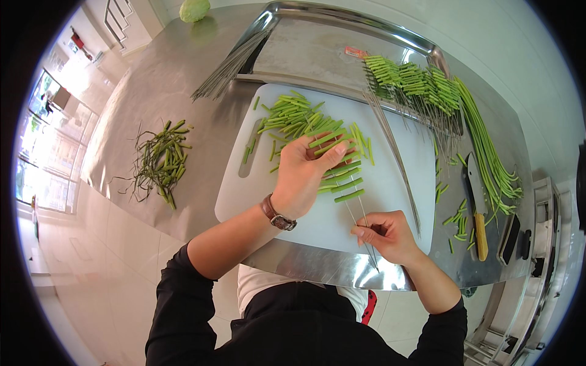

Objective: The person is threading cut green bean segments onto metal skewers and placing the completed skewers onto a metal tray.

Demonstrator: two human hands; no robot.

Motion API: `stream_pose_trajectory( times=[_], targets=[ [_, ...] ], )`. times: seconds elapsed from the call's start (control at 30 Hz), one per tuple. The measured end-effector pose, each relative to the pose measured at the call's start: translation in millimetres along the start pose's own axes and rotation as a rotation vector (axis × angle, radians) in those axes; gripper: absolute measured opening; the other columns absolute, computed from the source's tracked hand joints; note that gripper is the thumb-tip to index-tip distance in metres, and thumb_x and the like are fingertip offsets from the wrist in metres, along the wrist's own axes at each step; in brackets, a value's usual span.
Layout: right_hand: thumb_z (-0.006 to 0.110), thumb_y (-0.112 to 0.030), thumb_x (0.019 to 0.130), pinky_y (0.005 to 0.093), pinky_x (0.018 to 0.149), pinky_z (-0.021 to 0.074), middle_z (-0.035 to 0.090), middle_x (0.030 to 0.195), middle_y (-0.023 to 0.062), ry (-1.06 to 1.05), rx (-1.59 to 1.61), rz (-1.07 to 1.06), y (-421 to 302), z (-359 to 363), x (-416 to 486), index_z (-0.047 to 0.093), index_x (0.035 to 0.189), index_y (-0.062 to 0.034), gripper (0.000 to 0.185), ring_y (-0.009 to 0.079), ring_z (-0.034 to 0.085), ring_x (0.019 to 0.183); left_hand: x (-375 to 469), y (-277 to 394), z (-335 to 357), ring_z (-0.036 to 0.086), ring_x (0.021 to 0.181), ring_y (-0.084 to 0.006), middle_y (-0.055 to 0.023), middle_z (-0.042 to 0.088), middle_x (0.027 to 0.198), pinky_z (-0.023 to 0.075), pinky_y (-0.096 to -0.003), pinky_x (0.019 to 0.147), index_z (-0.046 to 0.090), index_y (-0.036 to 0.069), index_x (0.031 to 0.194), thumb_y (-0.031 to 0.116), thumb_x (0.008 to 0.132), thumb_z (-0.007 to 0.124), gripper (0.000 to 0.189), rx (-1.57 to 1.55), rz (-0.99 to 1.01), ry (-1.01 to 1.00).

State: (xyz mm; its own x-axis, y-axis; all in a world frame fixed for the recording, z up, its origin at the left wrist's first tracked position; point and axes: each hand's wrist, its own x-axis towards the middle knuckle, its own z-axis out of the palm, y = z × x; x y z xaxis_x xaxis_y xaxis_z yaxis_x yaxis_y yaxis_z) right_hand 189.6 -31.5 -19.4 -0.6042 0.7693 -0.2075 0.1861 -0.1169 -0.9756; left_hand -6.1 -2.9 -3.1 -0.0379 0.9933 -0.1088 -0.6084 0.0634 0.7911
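Observation:
Two thin metal skewers [360, 204] run through a row of short green stem pieces [346, 185], probably garlic scapes, above a white cutting board [293, 219]. My left hand [304, 171] holds the upper stem pieces between thumb and fingers. Lower down, my right hand [387, 235] pinches the bare lower part of both skewers. Beyond my left hand lies a pile of cut stem pieces [293, 114] on the board. A bundle of loose metal skewers [396, 155] lies across the board's right side.
A metal tray [302, 50] holds finished-looking skewered stems [412, 84] at right and more skewers [233, 64] at left. Long uncut stems [485, 142], a knife [477, 206] and a phone-like object [509, 240] lie right. Trimmed ends [165, 160] lie left; a pale green vegetable [194, 10] sits far left.

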Motion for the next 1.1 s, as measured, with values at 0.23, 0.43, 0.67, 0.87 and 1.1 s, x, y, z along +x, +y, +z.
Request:
stream_pose_trajectory(
  times=[0.23, 0.43, 0.67, 0.87, 1.1],
  targets=[
    [0.059, -0.007, 0.083, 0.0167, 0.045, 0.0312, 0.055, 0.059, -0.0018, -0.017, -0.029, 0.014, 0, 0, 0, 0.062, 0.078, 0.0011, 0.01, 0.0, 0.04, 0.05, 2, 1, -4, 0.058, 0.094, -0.0205, -0.0159, 0.057, 0.103, 0.0503, -0.0339, 0.082, 0.047, -0.008, 0.105, 0.001, 0.081, 0.058, 0.028, 0.033, 0.017, -0.069],
    [0.06, -0.007, 0.083, 0.0167, 0.045, 0.0311, 0.055, 0.059, -0.002, -0.024, -0.054, 0.032, -1, -1, -1, 0.062, 0.078, 0.0013, 0.01, -0.0002, 0.04, 0.05, 4, 5, -4, 0.057, 0.095, -0.0192, -0.0145, 0.057, 0.102, 0.0494, -0.034, 0.083, 0.048, -0.006, 0.104, 0.002, 0.082, 0.057, 0.025, 0.109, 0.003, -0.111],
    [0.059, -0.007, 0.083, 0.0162, 0.046, 0.0328, 0.055, 0.059, -0.0016, -0.008, 0.004, 0.008, 1, 0, 0, 0.062, 0.079, 0.0013, 0.01, 0.0001, 0.042, 0.052, 3, 3, -4, 0.057, 0.097, -0.0195, -0.0137, 0.058, 0.103, 0.0479, -0.0345, 0.084, 0.049, -0.003, 0.104, 0.007, 0.084, 0.057, 0.024, 0.016, 0.016, -0.027],
    [0.06, -0.008, 0.083, 0.0163, 0.046, 0.0329, 0.055, 0.059, -0.0018, -0.029, -0.03, 0.015, 2, -2, 0, 0.062, 0.078, 0.0013, 0.01, 0.0001, 0.042, 0.052, 5, 4, -6, 0.057, 0.096, -0.0202, -0.0136, 0.059, 0.102, 0.048, -0.0348, 0.083, 0.05, -0.004, 0.102, 0.007, 0.083, 0.058, 0.023, 0.091, 0.026, -0.047],
    [0.059, -0.007, 0.083, 0.017, 0.045, 0.0317, 0.055, 0.059, -0.0018, -0.017, -0.012, 0.023, 0, 0, -1, 0.062, 0.078, 0.0011, 0.01, 0.0003, 0.042, 0.051, 3, 12, -1, 0.057, 0.096, -0.0234, -0.0122, 0.056, 0.102, 0.047, -0.0359, 0.084, 0.052, -0.004, 0.099, 0.01, 0.087, 0.053, 0.019, -0.057, -0.037, 0.023]
  ],
)
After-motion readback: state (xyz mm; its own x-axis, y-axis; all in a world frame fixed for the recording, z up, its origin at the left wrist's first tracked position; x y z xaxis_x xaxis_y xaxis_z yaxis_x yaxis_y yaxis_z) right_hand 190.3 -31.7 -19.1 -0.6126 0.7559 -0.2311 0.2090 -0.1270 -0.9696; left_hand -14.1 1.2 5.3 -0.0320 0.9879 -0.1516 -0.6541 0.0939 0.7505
